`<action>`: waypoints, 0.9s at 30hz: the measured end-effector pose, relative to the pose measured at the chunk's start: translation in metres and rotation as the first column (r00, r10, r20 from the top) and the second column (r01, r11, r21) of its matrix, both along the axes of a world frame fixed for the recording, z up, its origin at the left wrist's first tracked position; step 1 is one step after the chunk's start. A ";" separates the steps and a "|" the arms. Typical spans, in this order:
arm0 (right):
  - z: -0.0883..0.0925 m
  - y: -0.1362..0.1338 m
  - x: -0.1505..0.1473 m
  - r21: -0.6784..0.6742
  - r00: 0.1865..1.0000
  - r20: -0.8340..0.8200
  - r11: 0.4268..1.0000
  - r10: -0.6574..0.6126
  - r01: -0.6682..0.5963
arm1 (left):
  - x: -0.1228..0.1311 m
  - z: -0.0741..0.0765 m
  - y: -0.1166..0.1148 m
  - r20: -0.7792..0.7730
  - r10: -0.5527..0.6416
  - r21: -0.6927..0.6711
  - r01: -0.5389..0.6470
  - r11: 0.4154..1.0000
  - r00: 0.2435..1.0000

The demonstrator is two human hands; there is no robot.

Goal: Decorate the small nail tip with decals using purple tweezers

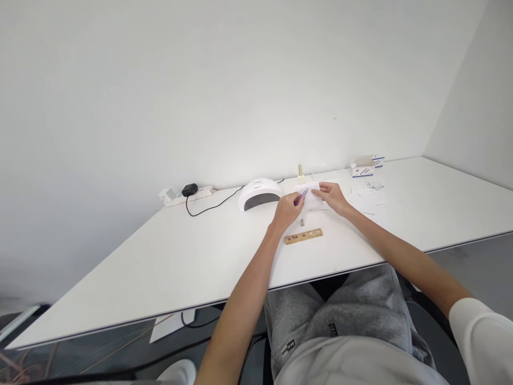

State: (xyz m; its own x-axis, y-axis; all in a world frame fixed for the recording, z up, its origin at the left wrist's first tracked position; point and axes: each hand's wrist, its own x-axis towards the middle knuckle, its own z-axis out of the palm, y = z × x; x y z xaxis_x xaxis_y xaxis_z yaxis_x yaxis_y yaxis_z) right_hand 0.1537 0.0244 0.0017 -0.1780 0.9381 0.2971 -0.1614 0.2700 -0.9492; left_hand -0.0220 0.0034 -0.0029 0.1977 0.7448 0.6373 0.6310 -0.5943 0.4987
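Note:
My left hand (287, 210) is closed around slim purple tweezers (302, 196), whose tips reach over a white sheet with small printed marks, perhaps stickers (312, 203). That sheet is pinched by its upper right part in my right hand (332, 197), held up just above the table. Whether the tweezers grip anything on it is too small to tell. Below my hands lies a yellowish strip with a row of round spots (303, 236). A tiny silvery item (302, 222) stands just behind the strip.
A white arched lamp (260, 192) sits left of my hands, its cord running to a power strip with a black adapter (189, 189). Behind my hands is a small yellowish bottle (301, 175). Loose sheets (365, 200) and small boxes (363, 169) lie to the right, near the wall.

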 end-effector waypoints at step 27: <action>-0.003 0.003 0.002 -0.034 0.998 0.045 0.998 -0.046 0.048 | 0.001 0.000 0.001 -0.026 0.011 -0.024 -0.012 1.000 1.000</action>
